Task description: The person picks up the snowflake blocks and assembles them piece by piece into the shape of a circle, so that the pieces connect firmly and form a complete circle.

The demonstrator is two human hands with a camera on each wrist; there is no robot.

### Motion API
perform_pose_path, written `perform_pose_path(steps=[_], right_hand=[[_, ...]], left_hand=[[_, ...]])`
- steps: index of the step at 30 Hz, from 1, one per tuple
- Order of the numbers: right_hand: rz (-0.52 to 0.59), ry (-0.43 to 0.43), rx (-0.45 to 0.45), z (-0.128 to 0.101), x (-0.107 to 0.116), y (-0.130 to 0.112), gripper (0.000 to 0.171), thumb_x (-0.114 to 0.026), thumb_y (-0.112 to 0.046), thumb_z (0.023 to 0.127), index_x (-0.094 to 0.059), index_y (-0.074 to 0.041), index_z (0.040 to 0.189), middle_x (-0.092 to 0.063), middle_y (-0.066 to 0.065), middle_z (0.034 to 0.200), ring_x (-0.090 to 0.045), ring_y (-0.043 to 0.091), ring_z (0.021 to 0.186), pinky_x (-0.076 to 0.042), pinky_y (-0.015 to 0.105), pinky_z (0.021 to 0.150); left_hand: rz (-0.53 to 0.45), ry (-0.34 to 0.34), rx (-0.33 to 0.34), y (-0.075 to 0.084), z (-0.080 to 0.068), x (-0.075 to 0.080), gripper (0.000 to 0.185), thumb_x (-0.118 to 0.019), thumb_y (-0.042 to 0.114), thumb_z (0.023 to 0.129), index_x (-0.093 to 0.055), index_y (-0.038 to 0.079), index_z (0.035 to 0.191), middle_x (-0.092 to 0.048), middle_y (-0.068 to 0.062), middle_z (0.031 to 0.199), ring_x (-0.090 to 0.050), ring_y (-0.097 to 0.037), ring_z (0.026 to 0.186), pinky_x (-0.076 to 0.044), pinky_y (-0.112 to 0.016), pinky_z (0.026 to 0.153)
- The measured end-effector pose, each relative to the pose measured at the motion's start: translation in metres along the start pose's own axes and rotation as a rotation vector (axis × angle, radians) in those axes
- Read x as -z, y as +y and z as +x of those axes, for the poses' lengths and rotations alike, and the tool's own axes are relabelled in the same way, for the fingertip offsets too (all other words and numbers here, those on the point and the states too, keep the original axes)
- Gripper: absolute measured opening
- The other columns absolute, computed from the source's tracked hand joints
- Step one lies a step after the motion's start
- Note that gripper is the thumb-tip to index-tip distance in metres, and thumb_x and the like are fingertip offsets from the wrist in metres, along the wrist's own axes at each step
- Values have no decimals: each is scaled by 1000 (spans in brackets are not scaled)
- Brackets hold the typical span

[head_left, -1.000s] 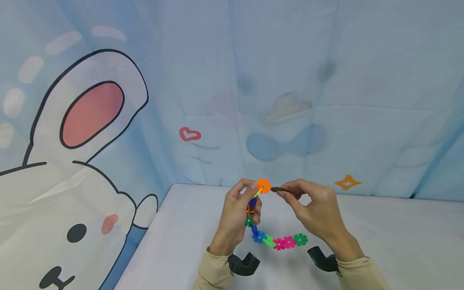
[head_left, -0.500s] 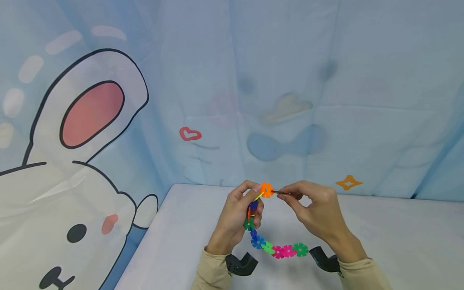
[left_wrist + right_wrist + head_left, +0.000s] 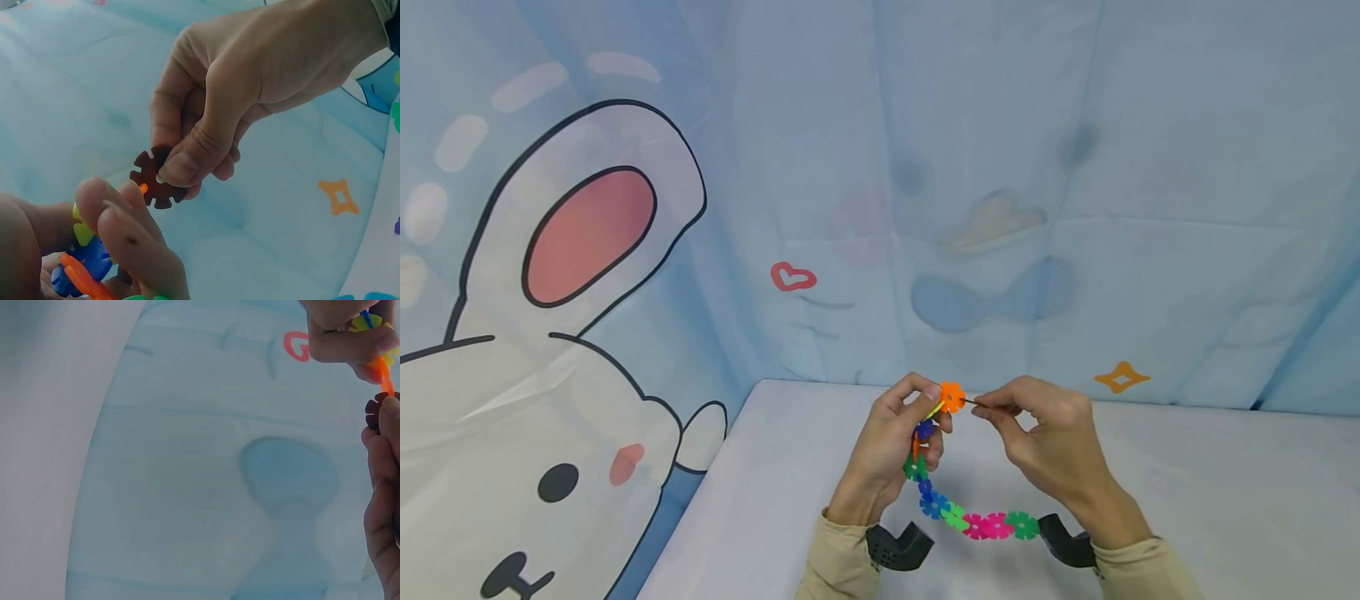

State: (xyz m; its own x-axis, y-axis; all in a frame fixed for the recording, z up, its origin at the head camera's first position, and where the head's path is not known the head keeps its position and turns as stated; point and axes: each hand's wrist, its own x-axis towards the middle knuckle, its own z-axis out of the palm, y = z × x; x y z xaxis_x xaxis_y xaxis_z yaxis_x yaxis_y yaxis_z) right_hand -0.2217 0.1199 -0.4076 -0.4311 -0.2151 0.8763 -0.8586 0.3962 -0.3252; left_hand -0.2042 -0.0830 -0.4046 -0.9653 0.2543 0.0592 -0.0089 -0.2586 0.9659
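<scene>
From the head view, the left hand (image 3: 891, 446) grips the chain of bright plastic snowflake discs (image 3: 973, 523) above the pale desk (image 3: 1225, 500), its orange disc (image 3: 952, 395) uppermost. The left wrist view shows the right hand (image 3: 250, 81) pinching a brown notched plastic disc (image 3: 153, 178) touching the orange one; the slots should stay crosswise and square. The right wrist view shows the same contact edge-on.

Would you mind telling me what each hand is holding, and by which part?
The right hand pinches a brown snowflake disc by its rim. The left hand grips the upper end of the colourful disc chain, just below the orange disc.
</scene>
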Motion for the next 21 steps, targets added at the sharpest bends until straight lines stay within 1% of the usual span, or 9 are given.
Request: perform_pose_path(steps=[3,6,8,10,11,13,15,18,21], right_hand=[[24,3,-3,-2,-1,1,7,-86,-8,89,-80,-8,86,-79,4,81,-69,14,62,-52,13,60],[24,-5,-4,-5,-1,1,27,-74,-28,102,-79,-7,86,-79,5,80,-68,14,62,-50,14,57],[15,-7,-4,-6,-2,1,24,-76,-25,101,-79,-7,85,-78,5,80,-67,14,61,-48,14,55],[11,-9,-6,-6,-2,1,8,-85,-10,91,-79,-7,86,-78,4,80,-67,13,61,-48,15,55],[10,-11,-7,-6,-2,1,11,-88,-2,84,-79,-8,86,-78,4,80,-67,13,61,-49,14,56],[3,-16,1,-5,-1,0,26,-91,8,72,-80,-9,87,-79,2,81,-67,11,61,-49,14,57],[0,-35,4,-4,-1,1,32,-93,10,68,-80,-10,89,-79,1,81,-66,9,62,-51,14,59],[-12,-103,-32,-3,5,3,35,-95,5,69,-81,-12,96,-79,-4,83,-67,4,65,-53,15,61],[-49,-201,-145,-4,18,11,35,-96,-6,73,-81,-15,104,-79,-8,87,-69,1,69,-56,18,64]], left_hand=[[14,-7,-8,0,-1,-1,17,-58,28,111,-61,14,103,-65,2,78,-52,-7,46,-46,-21,49],[51,-16,-22,-1,-1,-2,16,-56,26,112,-60,13,106,-65,1,79,-53,-7,46,-47,-22,49],[76,-19,-27,-1,-2,-2,17,-55,26,113,-59,10,108,-66,1,79,-54,-8,46,-49,-23,49],[95,-19,-29,-1,-2,-2,19,-54,27,113,-59,9,109,-66,0,79,-55,-9,46,-50,-23,49],[100,-21,-25,-1,-2,-2,21,-53,28,113,-58,8,109,-66,0,80,-56,-9,47,-50,-24,49],[107,-27,-12,-1,-2,-1,23,-52,29,114,-58,7,108,-66,-1,80,-57,-10,48,-51,-24,49],[117,-30,0,-1,-2,0,25,-50,30,114,-58,8,106,-66,-1,80,-57,-11,49,-52,-24,49],[116,-26,13,-2,-1,3,24,-48,28,114,-58,8,105,-64,-1,79,-57,-12,49,-52,-24,50],[92,-4,18,-3,1,5,22,-48,25,113,-58,7,103,-60,-1,75,-53,-12,49,-51,-23,50]])
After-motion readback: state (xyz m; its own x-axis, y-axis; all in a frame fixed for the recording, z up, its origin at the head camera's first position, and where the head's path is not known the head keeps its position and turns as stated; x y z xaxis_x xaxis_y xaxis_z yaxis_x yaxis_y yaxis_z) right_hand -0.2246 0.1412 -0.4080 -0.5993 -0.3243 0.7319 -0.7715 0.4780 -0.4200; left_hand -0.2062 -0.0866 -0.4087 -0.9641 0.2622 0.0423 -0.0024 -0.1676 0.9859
